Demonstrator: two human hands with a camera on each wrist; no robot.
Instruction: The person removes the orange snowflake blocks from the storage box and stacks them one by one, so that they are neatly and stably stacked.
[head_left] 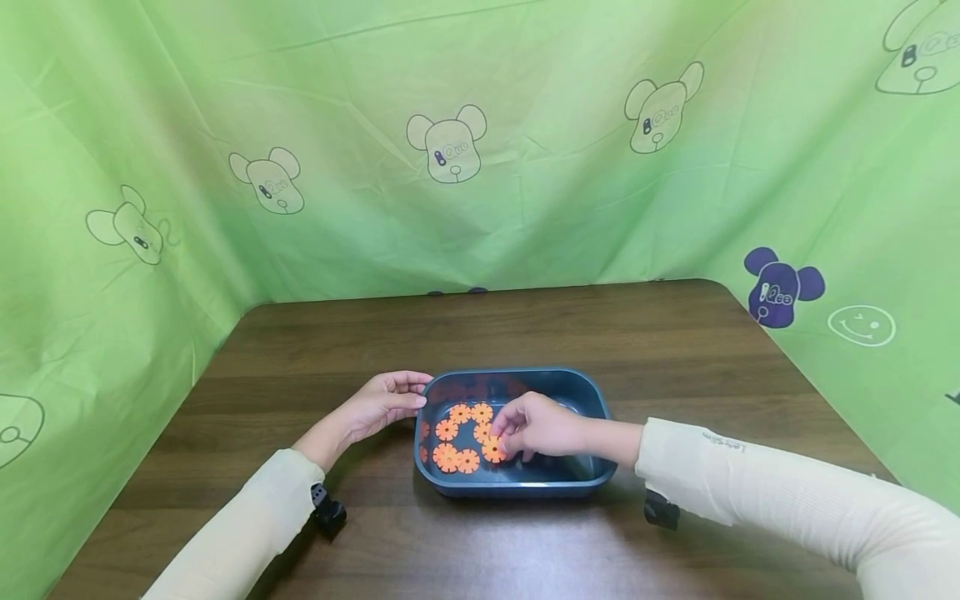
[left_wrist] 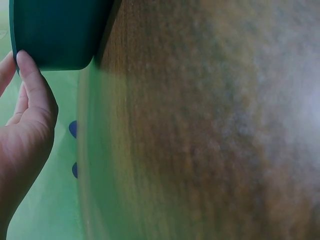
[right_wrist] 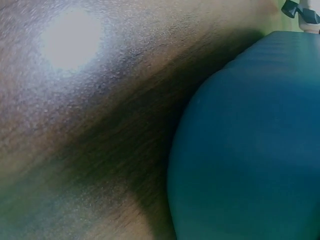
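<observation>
A dark blue rectangular box [head_left: 517,486] with rounded corners stands on the table. Several orange flower-shaped discs [head_left: 446,430] with notched edges lie on the left half of its floor. My left hand [head_left: 384,406] holds the box's left rim between thumb and fingers; the left wrist view has the thumb [left_wrist: 34,82] against the box wall [left_wrist: 55,35]. Inside the box, my right hand [head_left: 542,427] pinches an orange flower-shaped disc [head_left: 493,451] near the middle, its fingertips partly covering it. The right wrist view shows only the box's outer wall [right_wrist: 245,135], not the hand.
The brown wooden table [head_left: 337,333] extends around the box on all sides. A green cloth [head_left: 525,233] with printed bear heads hangs behind and beside the table. Dark wrist cameras [head_left: 327,511] are strapped under both white sleeves.
</observation>
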